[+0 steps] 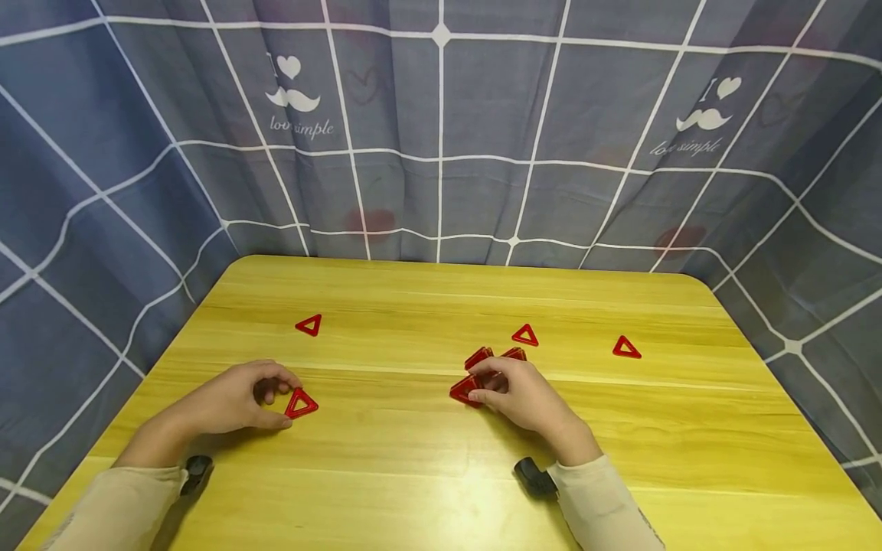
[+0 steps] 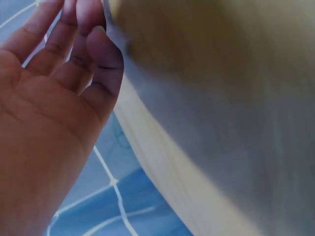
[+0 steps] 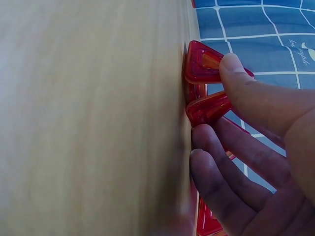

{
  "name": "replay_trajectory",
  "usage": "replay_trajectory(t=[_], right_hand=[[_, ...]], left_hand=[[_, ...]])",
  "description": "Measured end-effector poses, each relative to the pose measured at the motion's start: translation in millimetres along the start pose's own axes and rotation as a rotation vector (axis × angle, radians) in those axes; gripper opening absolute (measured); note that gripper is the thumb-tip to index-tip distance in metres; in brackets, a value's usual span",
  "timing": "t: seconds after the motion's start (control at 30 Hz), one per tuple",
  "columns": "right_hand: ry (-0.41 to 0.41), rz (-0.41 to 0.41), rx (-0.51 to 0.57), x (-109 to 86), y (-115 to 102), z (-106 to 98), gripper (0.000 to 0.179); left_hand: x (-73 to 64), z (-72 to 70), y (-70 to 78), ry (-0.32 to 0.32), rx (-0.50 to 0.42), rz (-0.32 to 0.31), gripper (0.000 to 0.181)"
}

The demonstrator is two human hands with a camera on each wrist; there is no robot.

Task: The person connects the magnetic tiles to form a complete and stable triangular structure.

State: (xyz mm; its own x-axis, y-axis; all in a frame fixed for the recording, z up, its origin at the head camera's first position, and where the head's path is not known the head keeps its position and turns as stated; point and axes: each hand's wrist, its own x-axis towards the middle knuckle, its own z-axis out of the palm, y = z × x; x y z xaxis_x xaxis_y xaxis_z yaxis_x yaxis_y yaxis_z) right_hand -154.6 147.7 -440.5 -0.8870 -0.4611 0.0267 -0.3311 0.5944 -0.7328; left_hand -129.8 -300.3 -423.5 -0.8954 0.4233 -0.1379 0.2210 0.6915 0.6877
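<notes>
In the head view my left hand [image 1: 237,398] curves round a red triangle frame [image 1: 303,413] on the left, thumb and index finger at two of its corners. That piece is hidden in the left wrist view. My right hand [image 1: 524,390] holds a red triangle piece [image 1: 460,392] with thumb and fingers, just right of the middle. Another red piece [image 1: 478,357] and a further one [image 1: 514,353] stand right behind these fingers, partly covered. Up close in the right wrist view, the thumb lies against the red pieces [image 3: 194,73], which are set at angles to each other.
Loose red triangles lie flat farther back on the wooden table [image 1: 386,467]: a left one [image 1: 318,325], one [image 1: 526,341] behind the right hand and one [image 1: 626,355] at the right. A grey-blue checked curtain [image 1: 400,99] encloses the table's back and sides.
</notes>
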Motion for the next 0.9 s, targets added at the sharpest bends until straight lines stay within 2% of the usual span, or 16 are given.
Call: replay_trajectory(t=[0.17, 0.37, 0.7, 0.9], right_hand=[[-0.004, 0.001, 0.004, -0.4, 0.6, -0.5, 0.032], [-0.004, -0.002, 0.008, 0.2, 0.4, -0.7, 0.032], [-0.003, 0.001, 0.012, 0.3, 1.7, -0.4, 0.032], [0.0, -0.025, 0.024, 3.2, 0.7, 0.1, 0.03]], left_hand=[[12.0, 7.8, 18.2, -0.013, -0.068, 0.038, 0.049], [32.7, 22.4, 48.1, -0.035, -0.064, 0.089, 0.048], [76.3, 70.0, 108.3, -0.16, -0.05, 0.2, 0.043], [91.1, 92.9, 136.1, -0.213, -0.085, 0.234, 0.04]])
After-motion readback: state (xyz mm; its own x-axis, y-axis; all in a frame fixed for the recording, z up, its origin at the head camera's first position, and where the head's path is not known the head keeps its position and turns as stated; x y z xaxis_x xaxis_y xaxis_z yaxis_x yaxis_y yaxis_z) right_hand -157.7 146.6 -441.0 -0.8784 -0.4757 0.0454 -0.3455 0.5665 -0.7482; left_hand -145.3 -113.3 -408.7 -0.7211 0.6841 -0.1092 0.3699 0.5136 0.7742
